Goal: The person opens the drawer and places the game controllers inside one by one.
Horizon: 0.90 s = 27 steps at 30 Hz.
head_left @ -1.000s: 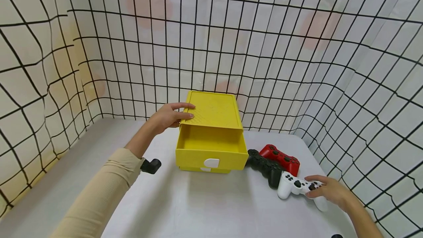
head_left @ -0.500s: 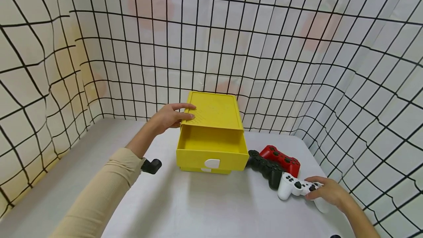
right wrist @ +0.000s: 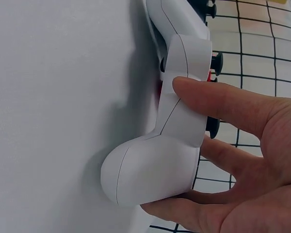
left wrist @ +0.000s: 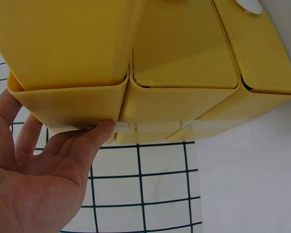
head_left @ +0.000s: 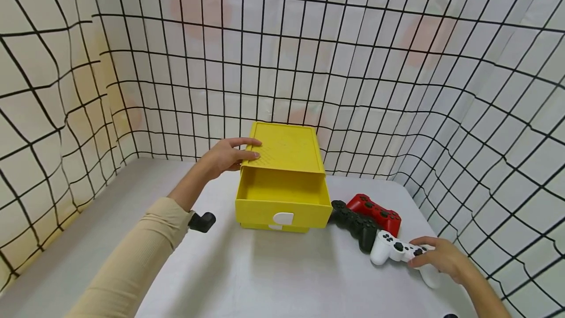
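Observation:
A yellow drawer box (head_left: 284, 147) stands in the middle of the table, its top drawer (head_left: 282, 214) pulled out and showing a bare yellow inside. My left hand (head_left: 225, 155) rests on the box's upper left edge. In the left wrist view, the fingers (left wrist: 94, 138) lie fairly straight against the box's side. At the right, my right hand (head_left: 441, 256) holds a white game controller (head_left: 388, 248) by its right part. The right wrist view shows the thumb (right wrist: 203, 97) on the controller's edge, with other fingers around its grip, partly hidden.
A black game controller (head_left: 353, 220) and a red one (head_left: 375, 212) lie beside the box, overlapping in view, close to the white one. A black object (head_left: 202, 222) shows beside the left sleeve. Black grid netting (head_left: 282, 53) and pale walls enclose the table's back and sides.
My right hand and the white controller's right end have shifted very slightly. The left hand, the box and the pulled-out drawer stay as they were.

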Motion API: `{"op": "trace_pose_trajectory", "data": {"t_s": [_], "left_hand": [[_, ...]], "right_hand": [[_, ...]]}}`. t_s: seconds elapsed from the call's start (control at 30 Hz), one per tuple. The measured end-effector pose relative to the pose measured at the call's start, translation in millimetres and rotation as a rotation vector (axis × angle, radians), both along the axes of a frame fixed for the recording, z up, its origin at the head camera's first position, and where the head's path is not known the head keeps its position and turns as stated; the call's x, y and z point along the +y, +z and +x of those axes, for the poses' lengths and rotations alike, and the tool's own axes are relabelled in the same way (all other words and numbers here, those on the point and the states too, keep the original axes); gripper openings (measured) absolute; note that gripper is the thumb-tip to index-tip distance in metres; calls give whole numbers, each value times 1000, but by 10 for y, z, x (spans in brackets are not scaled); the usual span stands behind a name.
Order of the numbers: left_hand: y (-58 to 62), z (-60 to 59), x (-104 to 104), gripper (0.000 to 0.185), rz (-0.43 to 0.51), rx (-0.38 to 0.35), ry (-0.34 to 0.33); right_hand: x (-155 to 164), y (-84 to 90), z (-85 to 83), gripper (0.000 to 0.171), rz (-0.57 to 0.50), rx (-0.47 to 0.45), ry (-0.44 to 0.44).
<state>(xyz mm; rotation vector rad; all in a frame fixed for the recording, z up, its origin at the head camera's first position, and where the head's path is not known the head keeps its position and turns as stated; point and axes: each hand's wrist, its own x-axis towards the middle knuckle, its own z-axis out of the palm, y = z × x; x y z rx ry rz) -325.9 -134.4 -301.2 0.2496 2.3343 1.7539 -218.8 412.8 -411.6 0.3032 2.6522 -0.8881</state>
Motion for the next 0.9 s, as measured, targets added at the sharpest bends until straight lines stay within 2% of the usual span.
{"op": "trace_pose_trajectory", "data": {"t_s": [0.2, 0.47, 0.7, 0.9], "left_hand": [[1, -8, 4, 44, -10, 4, -2], [10, -11, -1, 44, -6, 5, -4], [10, -5, -13, 41, -5, 2, 0], [16, -13, -3, 40, -16, 0, -17]], "right_hand": [[35, 126, 32, 65, -4, 27, 23], [27, 429, 4, 76, 55, 67, 44], [-144, 748, -49, 77, 140, 159, 112], [-332, 971, -49, 76, 162, 212, 128]]}}
